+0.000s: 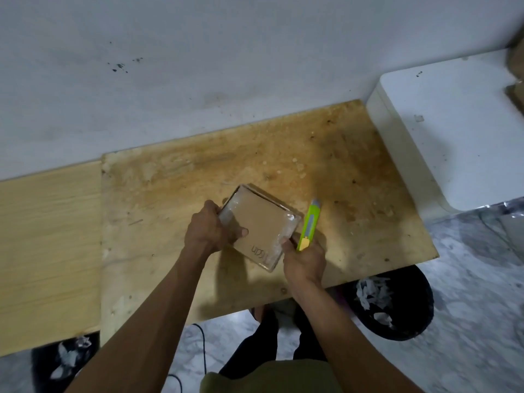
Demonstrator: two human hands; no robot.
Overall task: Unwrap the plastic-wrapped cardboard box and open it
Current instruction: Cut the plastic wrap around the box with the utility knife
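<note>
A small brown cardboard box (262, 222) wrapped in clear plastic sits tilted on the plywood table (354, 171). My left hand (211, 232) grips its left side, thumb pressed on the top face. My right hand (304, 258) is at the box's right near corner, closed around a green and yellow utility knife (311, 225) that points away from me along the box's right edge. The blade is not visible.
A white block (442, 131) stands at the table's right end against the wall. A black bin (397, 304) with plastic scraps sits on the floor below the table's right front edge. Another dark bin (65, 361) with scraps is at lower left.
</note>
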